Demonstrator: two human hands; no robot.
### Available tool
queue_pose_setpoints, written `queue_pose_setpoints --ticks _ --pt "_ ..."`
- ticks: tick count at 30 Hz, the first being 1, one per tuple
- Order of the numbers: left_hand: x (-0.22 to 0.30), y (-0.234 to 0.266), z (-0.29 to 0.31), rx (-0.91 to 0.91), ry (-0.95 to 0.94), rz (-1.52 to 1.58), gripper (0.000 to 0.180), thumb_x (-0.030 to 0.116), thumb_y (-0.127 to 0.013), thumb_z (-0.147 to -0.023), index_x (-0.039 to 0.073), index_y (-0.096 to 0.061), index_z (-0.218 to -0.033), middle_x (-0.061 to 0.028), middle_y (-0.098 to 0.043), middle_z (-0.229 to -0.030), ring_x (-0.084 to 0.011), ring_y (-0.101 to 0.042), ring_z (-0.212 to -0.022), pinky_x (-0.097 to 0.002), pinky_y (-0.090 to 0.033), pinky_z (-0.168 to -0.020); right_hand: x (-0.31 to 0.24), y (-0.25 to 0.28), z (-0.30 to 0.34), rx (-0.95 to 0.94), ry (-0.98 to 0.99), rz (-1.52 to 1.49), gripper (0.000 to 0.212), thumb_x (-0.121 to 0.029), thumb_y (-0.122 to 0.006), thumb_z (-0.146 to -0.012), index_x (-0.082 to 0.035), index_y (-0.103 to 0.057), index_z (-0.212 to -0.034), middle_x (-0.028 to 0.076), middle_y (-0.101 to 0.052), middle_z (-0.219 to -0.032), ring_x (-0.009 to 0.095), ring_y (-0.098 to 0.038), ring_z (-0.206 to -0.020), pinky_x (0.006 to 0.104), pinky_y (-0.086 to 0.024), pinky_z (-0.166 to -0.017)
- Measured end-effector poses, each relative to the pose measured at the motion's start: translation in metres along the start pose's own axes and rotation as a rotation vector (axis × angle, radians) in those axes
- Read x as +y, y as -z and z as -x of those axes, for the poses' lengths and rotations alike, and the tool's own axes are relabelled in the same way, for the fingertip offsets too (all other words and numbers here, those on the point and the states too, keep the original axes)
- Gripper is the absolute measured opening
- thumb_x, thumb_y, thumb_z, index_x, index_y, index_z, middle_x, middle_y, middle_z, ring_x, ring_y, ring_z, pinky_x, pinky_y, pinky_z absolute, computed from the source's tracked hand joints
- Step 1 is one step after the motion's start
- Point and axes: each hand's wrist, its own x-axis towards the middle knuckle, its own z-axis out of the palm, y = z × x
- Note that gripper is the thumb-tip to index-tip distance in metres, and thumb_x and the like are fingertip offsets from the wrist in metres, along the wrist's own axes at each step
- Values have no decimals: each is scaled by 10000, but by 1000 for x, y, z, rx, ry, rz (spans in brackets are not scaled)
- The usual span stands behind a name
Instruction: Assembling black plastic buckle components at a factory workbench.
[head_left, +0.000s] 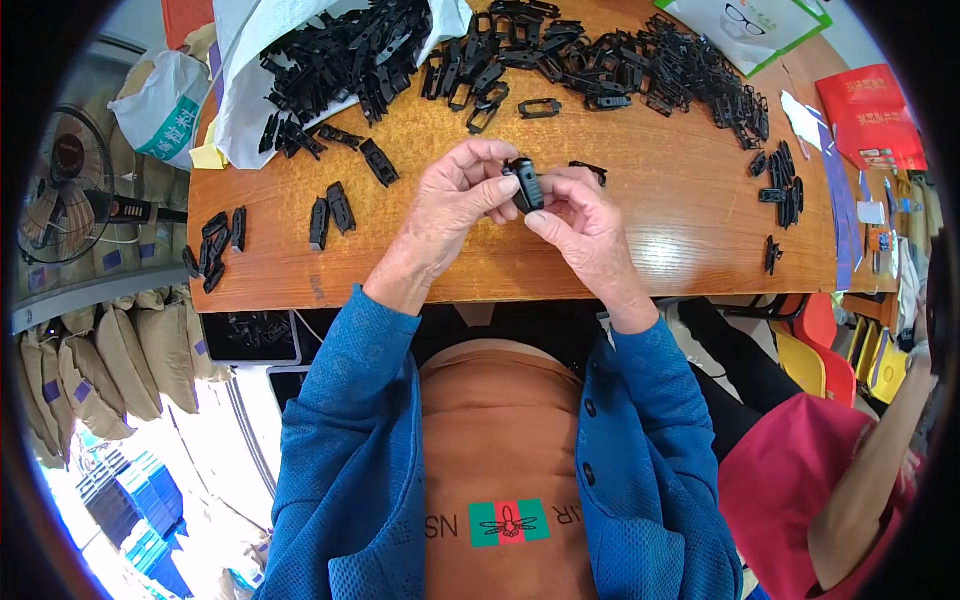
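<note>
Wooden table (660, 230), black clip heaps (640, 60)

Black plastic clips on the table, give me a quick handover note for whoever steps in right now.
Left hand and right hand: both pinch one small black clip between the fingertips, held just above the wooden table.
Supply: big heap of black parts along the far edge, more spilling from the white bag.
Done, as it looks: small groups of pieces at the left and some at the right edge.
Left: most of the heap looks untouched.
</note>
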Motion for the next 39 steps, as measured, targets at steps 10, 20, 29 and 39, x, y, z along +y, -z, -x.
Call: queue_pose_setpoints --ticks 10,20,29,39 --pt "-4 8 0 106 -64 -213 256 48 -647 -861 42 -556 -1100 -9 -573 -834 -101 -601 -708 -223 -490 -634 -7 6 -14 313 79 83 182 -49 -605 -898 31 -620 -1061 49 -578 -1080 103 -563 -955 229 -452 -857" --pt "-13 -11 14 65 -72 -47 252 47 -665 -850 50 -546 -1073 -5 -566 -846 -107 -603 -746 -225 -490 -656 -6 -24 6 367 164 -139 198 -4 -562 -911 -3 -579 -1108 75 -634 -1051 129 -597 -978 260 -460 -883" --pt "-14 -20 27 99 -191 24 259 33 -654 -857 46 -517 -1076 -58 -625 -946 -124 -621 -827 -252 -526 -742 -7 -42 16 351 254 -68 180 -2 -525 -929 12 -582 -1099 108 -629 -1098 157 -589 -1022 290 -460 -915" --pt "-11 -23 36 80 -204 -23 305 21 -647 -859 50 -471 -1106 -59 -607 -958 -127 -616 -858 -265 -532 -773 -8 -37 15 265 499 252 185 34 -514 -924 17 -589 -1092 149 -623 -1109 187 -596 -1036 291 -485 -893"
